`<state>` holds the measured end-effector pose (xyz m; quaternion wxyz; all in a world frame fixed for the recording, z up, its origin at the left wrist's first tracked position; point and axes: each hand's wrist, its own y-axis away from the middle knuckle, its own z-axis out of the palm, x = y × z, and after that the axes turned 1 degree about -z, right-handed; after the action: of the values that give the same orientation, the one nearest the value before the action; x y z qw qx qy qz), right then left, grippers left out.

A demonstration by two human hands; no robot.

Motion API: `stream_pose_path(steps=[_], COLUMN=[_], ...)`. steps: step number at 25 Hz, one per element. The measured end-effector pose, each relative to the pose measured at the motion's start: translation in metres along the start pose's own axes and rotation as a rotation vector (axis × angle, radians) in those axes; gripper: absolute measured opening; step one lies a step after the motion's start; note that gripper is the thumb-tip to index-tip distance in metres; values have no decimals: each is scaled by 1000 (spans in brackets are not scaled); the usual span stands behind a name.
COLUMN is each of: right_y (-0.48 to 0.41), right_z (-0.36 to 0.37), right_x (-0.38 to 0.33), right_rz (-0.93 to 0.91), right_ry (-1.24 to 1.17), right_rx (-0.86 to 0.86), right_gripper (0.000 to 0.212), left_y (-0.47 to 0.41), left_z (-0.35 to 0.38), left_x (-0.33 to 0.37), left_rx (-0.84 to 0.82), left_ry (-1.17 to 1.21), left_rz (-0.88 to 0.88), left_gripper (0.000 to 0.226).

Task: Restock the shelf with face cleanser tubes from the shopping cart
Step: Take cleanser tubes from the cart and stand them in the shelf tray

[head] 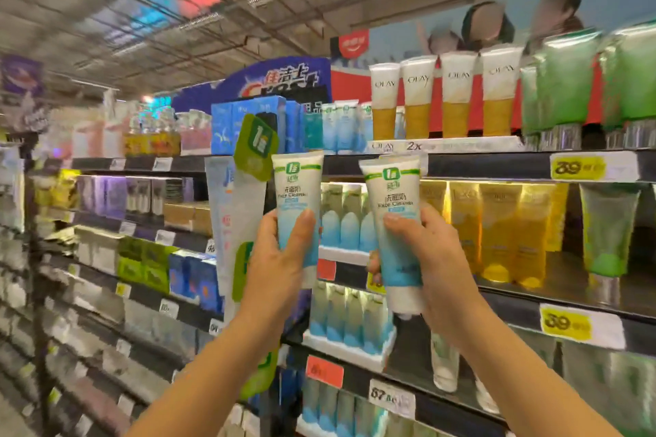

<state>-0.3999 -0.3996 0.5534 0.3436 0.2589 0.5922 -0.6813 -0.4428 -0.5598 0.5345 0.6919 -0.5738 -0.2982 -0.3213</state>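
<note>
Face cleanser tubes, two of them, are up in the air in front of the shelf (497, 167): the left tube (298, 188) and the right tube (394, 202), both upright with labels toward me, level with the second board from the top. From my seat I see the shelving run down the aisle to my left, blurred, under a ceiling of metal grid. Straight behind the pair, matching blue-and-white tubes (349, 223) stand on a white tray, with another row one board lower. To their right stand yellow tubes (497, 227). On the top board is a row of white-and-gold tubes (419, 96) beside green ones (568, 82). A yellow price tag (578, 167) sits on the board edge. A green-and-white sign strip (248, 195) hangs just left of the left tube. My left hand (277, 266) grips the left tube low down, thumb across its front. My right hand (433, 259) grips the right tube the same way, its top leaning slightly left.
</note>
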Motion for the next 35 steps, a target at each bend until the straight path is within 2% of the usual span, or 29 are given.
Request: stream_pose_path(steps=[5,10,13,15,18,22,26,29,35], right_y=[-104,-191,-236,-259,-288,-317,-328,-331,-350], right_z=[14,24,33,38,39,39,40,39,44], right_x=[2,-16,-13,-4,12,33,36,35,42], right_rz=[-95,-164,-206,-210,-147,-2,113,229,274], right_ry=[116,238,395,486,556,632,712,871,1085], right_rx=[18,28,110,150,202,241,163,123,95], right_gripper=[8,14,22,26,32,37,30,34,42], left_y=[-103,-192,-237,-261,-290,-319,-338,-346,-360], left_z=[5,11,20,27,37,48,51,50,57], left_x=[5,8,6,2,-10,-24,-35,-42,-43], left_rx=[-52,-146,-162,-121,-99,-120,-170,-214,-248], left_ry=[-11,-109,-222,-306,-406,-498,-603,-640,-885], left_rz=[94,142,159,152,120,59,10,-12,-30], left_gripper=[45,20,20,29,42,43,47,47,47])
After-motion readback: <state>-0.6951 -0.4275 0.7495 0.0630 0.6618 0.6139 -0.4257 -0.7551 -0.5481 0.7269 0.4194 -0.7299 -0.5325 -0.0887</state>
